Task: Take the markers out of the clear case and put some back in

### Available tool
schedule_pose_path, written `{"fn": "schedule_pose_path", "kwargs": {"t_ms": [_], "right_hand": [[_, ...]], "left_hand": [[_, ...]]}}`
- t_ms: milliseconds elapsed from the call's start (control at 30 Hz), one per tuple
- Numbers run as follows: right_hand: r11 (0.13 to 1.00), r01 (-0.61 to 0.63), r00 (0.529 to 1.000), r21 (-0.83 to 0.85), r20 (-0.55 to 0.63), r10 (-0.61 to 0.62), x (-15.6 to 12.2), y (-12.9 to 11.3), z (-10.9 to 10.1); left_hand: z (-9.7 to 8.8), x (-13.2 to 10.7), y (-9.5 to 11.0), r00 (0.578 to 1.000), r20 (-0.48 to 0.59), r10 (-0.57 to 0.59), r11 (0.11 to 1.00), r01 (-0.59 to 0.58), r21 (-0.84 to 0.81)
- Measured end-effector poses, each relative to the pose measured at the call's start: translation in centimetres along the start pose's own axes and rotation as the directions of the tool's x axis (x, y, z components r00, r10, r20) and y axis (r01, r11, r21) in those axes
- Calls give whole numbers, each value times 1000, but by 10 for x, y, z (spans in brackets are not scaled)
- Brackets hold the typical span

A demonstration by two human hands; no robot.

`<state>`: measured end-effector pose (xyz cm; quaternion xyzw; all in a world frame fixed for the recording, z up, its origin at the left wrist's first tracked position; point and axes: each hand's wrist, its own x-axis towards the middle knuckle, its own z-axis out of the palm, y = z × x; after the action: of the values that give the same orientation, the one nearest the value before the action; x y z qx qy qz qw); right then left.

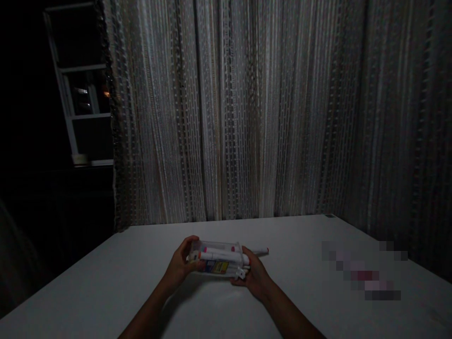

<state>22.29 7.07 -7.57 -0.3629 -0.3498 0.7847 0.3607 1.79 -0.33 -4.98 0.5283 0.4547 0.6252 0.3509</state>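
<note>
Reporting from the head view, the only one available to me, I find a clear case (218, 260) of markers (224, 256) held up between both hands, above the white desk (88, 287). The left hand (181, 261) is closed around the case's left end, fingers over the upper edge and thumb across the front. The right hand (256, 273) grips the opposite end, next to a white latch (240, 274), with part of the hand underneath. In my judgement, this two-ended hold steadies the case, limits sliding of the contents and leaves the printed label (219, 267) facing me.

The long axis of the case runs left to right across my view, with the right end slightly lower. The rimmed end points toward the right hand, and some marker ends appear to reach past the rim; I cannot tell whether that end is closed off. The markers lie roughly along the same axis, a few showing coloured ends to the left.

A loose marker (262, 251) appears to lie on the desk just beyond the right hand, which hides part of it; its red tip points right. Further right, a blocked-out patch (367, 277) prevents identification. A patterned curtain (226, 117) hangs behind the desk.
</note>
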Motion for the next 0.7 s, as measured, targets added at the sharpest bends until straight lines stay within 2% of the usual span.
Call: {"fn": "schedule_pose_path", "kwargs": {"t_ms": [133,233,300,333,367,433,500,533,600,700], "right_hand": [[998,-31,999,-50,29,33,4,1,0],[993,10,1000,-119,8,-9,5,2,-1],[960,73,997,-269,-6,-78,4,0,-3],[914,103,993,-392,-12,-117,3,-1,-4],[833,128,986,-539,-21,-165,2,-2,-5],[556,140,951,-819,-45,-305,0,-7,-8],[253,87,882,-963,-44,-470,-1,-12,-12],[146,62,848,-987,-25,-529,-1,-14,-14],[17,79,806,-997,54,-589,4,-19,-20],[-133,224,791,-966,260,-553,18,-26,-33]], "left_hand": [[-7,-1,-12,998,-36,-58,996,55,-74],[-12,-2,-13,995,-56,-83,992,77,-99],[-14,-4,-13,994,-61,-91,990,83,-113],[-15,-5,-13,994,-61,-95,988,87,-124],[-15,-6,-14,993,-57,-100,987,92,-135],[-15,-9,-16,994,-39,-106,982,98,-160],[-15,-11,-18,994,-15,-104,978,99,-182],[-16,-11,-19,995,-10,-103,977,99,-191],[-17,-12,-20,995,-18,-101,974,95,-203],[-19,-11,-19,995,-27,-94,975,87,-202]]}}
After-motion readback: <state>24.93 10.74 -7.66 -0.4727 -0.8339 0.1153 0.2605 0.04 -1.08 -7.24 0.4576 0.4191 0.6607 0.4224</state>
